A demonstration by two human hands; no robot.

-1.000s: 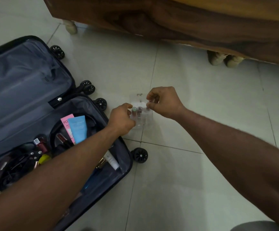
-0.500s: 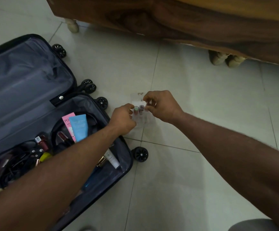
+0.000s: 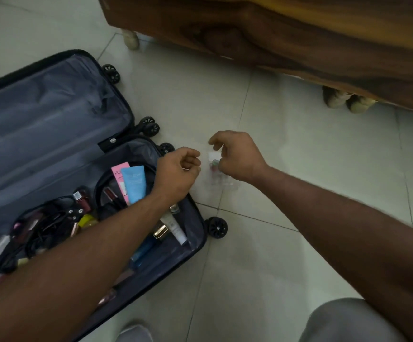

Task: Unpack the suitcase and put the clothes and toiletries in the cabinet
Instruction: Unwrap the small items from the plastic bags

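Head view, with the open suitcase (image 3: 52, 149) on the tiled floor (image 3: 299, 169) as landmark: toiletries fill its lower half, a pink tube (image 3: 120, 180) beside a blue tube (image 3: 133, 183). Over its right edge the left hand (image 3: 175, 174) curls loosely, holding nothing. Just right, the clear pouch (image 3: 221, 180) lies on the floor; right hand (image 3: 237, 156) fingers pinch its top.

I see the suitcase (image 3: 52, 134) lying open and flat on the floor, its grey-lined lid bare. Its lower half holds a pink tube (image 3: 120, 180), blue tube (image 3: 133, 185), white tube (image 3: 175, 228) and tangled dark cables (image 3: 50, 225). Just right of the suitcase, a clear pouch (image 3: 219, 177) of small bottles is blurred.
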